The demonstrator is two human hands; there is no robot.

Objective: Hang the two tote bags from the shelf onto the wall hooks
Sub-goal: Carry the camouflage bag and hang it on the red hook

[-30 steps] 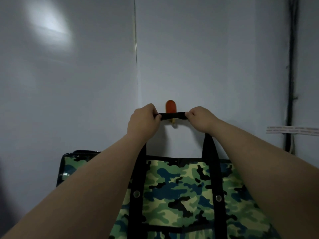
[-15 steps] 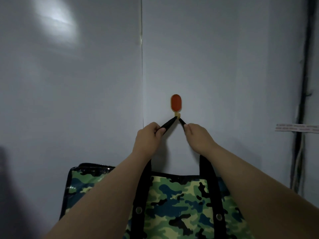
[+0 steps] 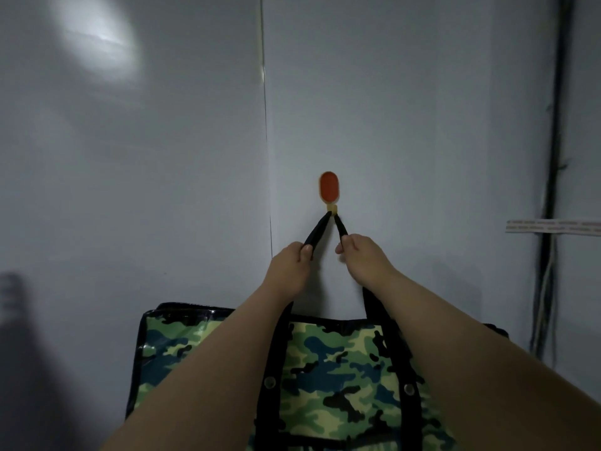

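Camouflage tote bag (image 3: 325,369) hangs against grey wall (image 3: 422,109), both hands' grip closed on its strap (image 3: 317,231).

We count one hook (image 3: 329,190) on the wall (image 3: 406,109), and we place everything else from it. One camouflage tote bag (image 3: 325,369) hangs below the hook, with one black strap (image 3: 317,232) looped over the hook's peg. Two hands show below the hook: one left hand (image 3: 289,265) and one right hand (image 3: 366,258). We count two round snaps (image 3: 269,381) on the bag, one strip of tape (image 3: 553,226) to the hook's right, and one bundle of cables (image 3: 549,190) there too.
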